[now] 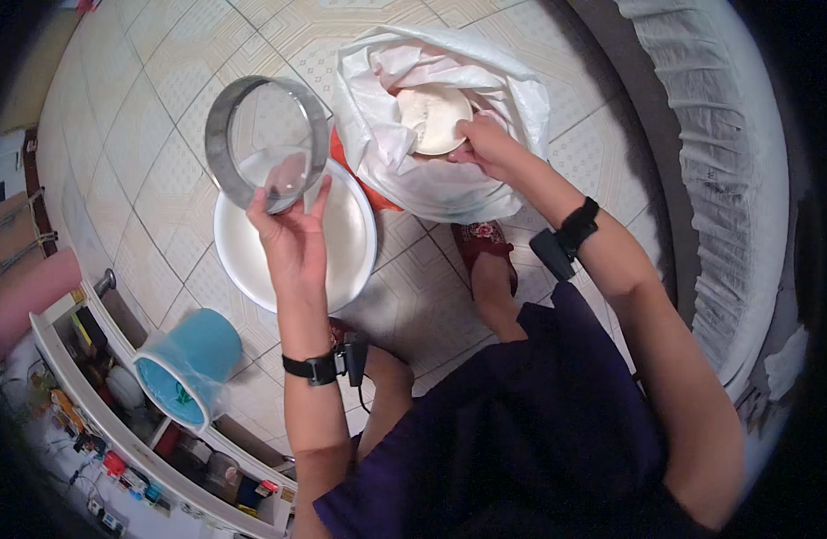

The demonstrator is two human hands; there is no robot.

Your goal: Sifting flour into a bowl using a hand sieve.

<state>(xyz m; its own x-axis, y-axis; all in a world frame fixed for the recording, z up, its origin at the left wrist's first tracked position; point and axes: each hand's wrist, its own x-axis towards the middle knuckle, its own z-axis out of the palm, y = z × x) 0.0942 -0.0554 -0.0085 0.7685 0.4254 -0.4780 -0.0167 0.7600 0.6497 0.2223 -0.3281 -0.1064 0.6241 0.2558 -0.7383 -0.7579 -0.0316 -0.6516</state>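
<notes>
My left hand (295, 226) grips the lower rim of a round metal sieve (218, 145), which is tilted, with its fine mesh showing. Beneath the sieve and hand, a wide white basin (349, 249) with a blue edge stands on the floor; pale material seems to cover its bottom. My right hand (484, 143) reaches into an open white woven sack (366, 158) and holds the edge of a shallow round bowl (435, 121). White powder like flour fills the bowl. The fingers under the bowl are partly hidden.
A blue bin (208, 343) with a clear plastic liner stands at the lower left, beside an open white drawer unit (110, 397) holding mixed items. Something red-orange (379, 195) lies under the sack. My feet, in dark red shoes (484, 236), are near the sack and basin. White ruffled fabric (710, 168) hangs at the right.
</notes>
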